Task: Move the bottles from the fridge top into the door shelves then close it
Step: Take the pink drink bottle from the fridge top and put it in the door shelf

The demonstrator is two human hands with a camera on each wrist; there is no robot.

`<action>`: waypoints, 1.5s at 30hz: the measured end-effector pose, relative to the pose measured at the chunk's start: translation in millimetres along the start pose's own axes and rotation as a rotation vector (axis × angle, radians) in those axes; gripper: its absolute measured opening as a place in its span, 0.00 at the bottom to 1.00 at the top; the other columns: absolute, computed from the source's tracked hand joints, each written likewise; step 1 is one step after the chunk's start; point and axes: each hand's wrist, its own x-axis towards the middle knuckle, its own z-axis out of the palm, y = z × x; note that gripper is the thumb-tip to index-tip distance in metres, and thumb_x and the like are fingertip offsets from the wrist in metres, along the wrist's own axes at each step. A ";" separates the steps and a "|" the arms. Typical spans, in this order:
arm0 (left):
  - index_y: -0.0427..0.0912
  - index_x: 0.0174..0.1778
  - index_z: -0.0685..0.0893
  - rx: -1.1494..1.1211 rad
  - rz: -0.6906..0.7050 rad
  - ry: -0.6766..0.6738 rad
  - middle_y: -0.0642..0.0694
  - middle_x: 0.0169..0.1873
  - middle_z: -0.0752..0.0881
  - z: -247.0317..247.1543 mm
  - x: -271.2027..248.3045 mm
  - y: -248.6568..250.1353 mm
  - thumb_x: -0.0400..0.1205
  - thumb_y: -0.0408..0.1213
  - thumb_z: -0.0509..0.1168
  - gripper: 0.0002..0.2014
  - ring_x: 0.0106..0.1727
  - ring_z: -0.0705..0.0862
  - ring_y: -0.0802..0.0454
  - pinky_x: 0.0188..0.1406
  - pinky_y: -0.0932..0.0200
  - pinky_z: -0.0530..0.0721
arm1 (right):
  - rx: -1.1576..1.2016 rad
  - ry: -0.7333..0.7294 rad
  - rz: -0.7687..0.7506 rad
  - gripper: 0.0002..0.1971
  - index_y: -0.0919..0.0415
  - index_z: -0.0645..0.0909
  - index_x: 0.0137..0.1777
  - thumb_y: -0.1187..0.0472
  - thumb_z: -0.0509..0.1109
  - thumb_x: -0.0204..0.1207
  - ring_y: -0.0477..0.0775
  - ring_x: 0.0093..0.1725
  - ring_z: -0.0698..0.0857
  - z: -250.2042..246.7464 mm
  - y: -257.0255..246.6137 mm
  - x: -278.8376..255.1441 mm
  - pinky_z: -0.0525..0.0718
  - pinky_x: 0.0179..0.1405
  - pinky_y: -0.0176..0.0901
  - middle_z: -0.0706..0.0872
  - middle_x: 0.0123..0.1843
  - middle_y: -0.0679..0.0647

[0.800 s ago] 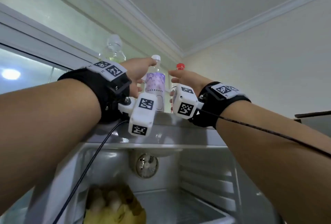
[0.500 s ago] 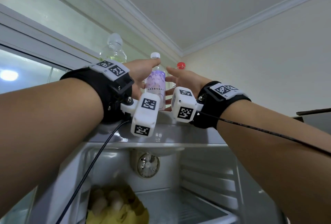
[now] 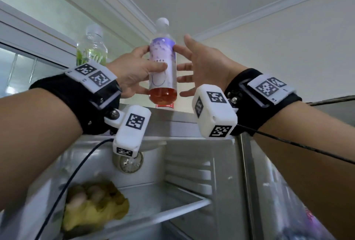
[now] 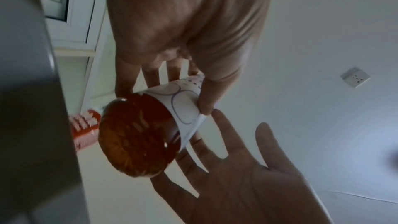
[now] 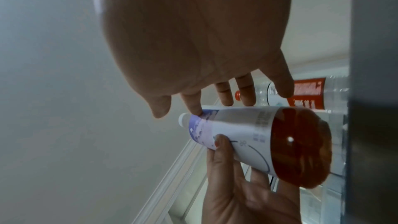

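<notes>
Above the fridge top [image 3: 178, 119], the purple-label bottle [image 3: 162, 70] stands upright in the left hand [image 3: 132, 74], whose grip wraps it; the right hand [image 3: 207, 68] waits beside it, fingers spread, holding nothing.

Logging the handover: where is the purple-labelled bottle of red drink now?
In the head view, the purple-labelled bottle of red drink is centre, lifted above the fridge top, held by the left hand.

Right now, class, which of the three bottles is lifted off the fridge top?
The purple-labelled bottle with reddish drink, gripped by the left hand; the green-labelled bottle and red-labelled bottle remain up there.
</notes>
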 end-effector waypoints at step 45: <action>0.61 0.77 0.63 -0.289 -0.398 -0.586 0.54 0.61 0.81 377.0 -301.0 -98.8 0.78 0.34 0.73 0.36 0.51 0.85 0.61 0.34 0.63 0.84 | -0.345 0.606 0.765 0.31 0.49 0.67 0.67 0.56 0.80 0.68 0.54 0.44 0.86 -160.6 104.2 -414.2 0.84 0.55 0.60 0.87 0.52 0.54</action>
